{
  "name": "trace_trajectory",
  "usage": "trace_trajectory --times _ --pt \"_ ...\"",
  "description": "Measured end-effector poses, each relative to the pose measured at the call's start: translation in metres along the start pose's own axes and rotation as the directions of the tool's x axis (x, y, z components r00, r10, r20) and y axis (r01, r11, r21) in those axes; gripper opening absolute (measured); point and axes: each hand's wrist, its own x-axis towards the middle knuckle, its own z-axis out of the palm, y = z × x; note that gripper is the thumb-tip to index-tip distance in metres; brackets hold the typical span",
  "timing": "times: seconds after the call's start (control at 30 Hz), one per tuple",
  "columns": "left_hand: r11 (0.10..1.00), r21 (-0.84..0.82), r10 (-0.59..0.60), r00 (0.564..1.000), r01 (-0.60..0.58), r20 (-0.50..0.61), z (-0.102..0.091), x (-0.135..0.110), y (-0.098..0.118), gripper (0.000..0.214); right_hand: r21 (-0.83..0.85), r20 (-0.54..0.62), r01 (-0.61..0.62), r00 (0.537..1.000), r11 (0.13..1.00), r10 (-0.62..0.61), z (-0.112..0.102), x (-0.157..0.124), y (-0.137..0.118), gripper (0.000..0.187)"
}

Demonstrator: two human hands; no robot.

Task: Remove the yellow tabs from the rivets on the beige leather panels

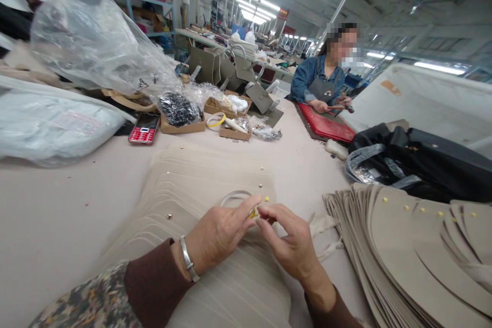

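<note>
My left hand (221, 230), with a silver bangle at the wrist, grips a narrow roll of tape (235, 193) between thumb and fingers. A bit of yellow shows at its fingertips. Close against them, the thumb and fingers of my right hand (290, 241) come together in a pinch; whatever is between them is too small to make out. Both hands are above a fanned stack of beige leather-like panels (207, 179), which have small metal-rimmed holes. One yellow dot (266, 199) sits on the top panel just beyond my fingers.
At right lies another fanned stack of panels (400, 246) with yellow dots, and behind it black bags (426, 159). Small cardboard boxes (184, 127) of hardware, a yellow-and-white ring (216, 120) and a red phone (144, 129) lie beyond. A co-worker (319, 79) holds a hammer over a red pad (325, 122).
</note>
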Motion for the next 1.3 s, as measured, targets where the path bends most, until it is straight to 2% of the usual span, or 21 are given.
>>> trace_trajectory --times 0.13,0.3,0.37,0.43,0.5,0.53,0.6,0.67,0.73,0.8,0.9,1.07,1.23,1.3 --pt "0.999 0.008 0.038 0.999 -0.038 0.022 -0.001 0.001 0.004 0.032 -0.144 -0.002 0.104 0.994 0.984 -0.106 0.007 0.000 0.000 0.018" --pt "0.999 0.022 -0.046 0.995 0.044 0.094 -0.003 0.003 0.005 0.014 -0.278 -0.081 0.099 0.989 0.955 -0.126 0.014 -0.004 0.002 0.018" --pt "0.999 0.031 -0.046 0.996 0.043 0.075 -0.003 0.004 0.005 0.016 -0.257 -0.112 0.041 0.991 0.966 -0.072 0.016 -0.005 -0.001 0.018" --pt "1.000 0.029 -0.012 0.999 0.011 0.033 -0.002 0.004 0.006 0.018 -0.122 -0.144 -0.123 0.984 0.985 0.105 0.019 -0.006 -0.006 0.014" --pt "0.999 0.020 0.033 0.999 -0.032 -0.018 -0.002 0.004 0.008 0.019 0.113 -0.117 -0.355 0.923 0.928 0.367 0.020 -0.006 -0.008 0.012" --pt "0.998 0.014 0.058 0.998 -0.058 -0.037 -0.002 0.004 0.010 0.020 0.224 -0.082 -0.453 0.873 0.863 0.480 0.020 -0.005 -0.007 0.014" --pt "0.995 0.010 0.099 0.994 -0.099 -0.047 -0.002 0.003 0.013 0.020 0.373 -0.034 -0.572 0.778 0.730 0.627 0.017 -0.005 -0.001 0.020" --pt "0.994 0.046 0.096 0.995 -0.096 0.000 -0.003 0.002 0.016 0.018 0.420 -0.006 -0.645 0.701 0.638 0.713 0.010 -0.008 0.009 0.025" --pt "0.988 0.146 0.032 0.994 -0.047 0.100 -0.002 0.003 0.016 0.016 0.399 0.089 -0.725 0.640 0.561 0.764 0.003 -0.015 0.019 0.031" --pt "0.964 0.264 -0.054 0.974 -0.007 0.222 -0.001 0.005 0.015 0.014 0.339 0.185 -0.770 0.617 0.540 0.764 -0.003 -0.023 0.026 0.035" --pt "0.937 0.349 -0.134 0.931 0.007 0.340 0.002 0.008 0.013 0.013 0.252 0.200 -0.769 0.635 0.587 0.746 -0.005 -0.032 0.029 0.036" --pt "0.943 0.333 -0.152 0.915 0.020 0.375 0.004 0.008 0.012 0.013 0.086 0.163 -0.741 0.670 0.666 0.724 0.001 -0.035 0.028 0.031" --pt "0.947 0.322 -0.150 0.907 0.017 0.393 0.005 0.009 0.011 0.012 -0.168 0.117 -0.598 0.777 0.784 0.618 0.002 -0.030 0.025 0.023" --pt "0.948 0.318 -0.150 0.904 0.017 0.400 0.005 0.009 0.011 0.011 -0.223 0.125 -0.542 0.809 0.811 0.575 0.002 -0.028 0.024 0.020"
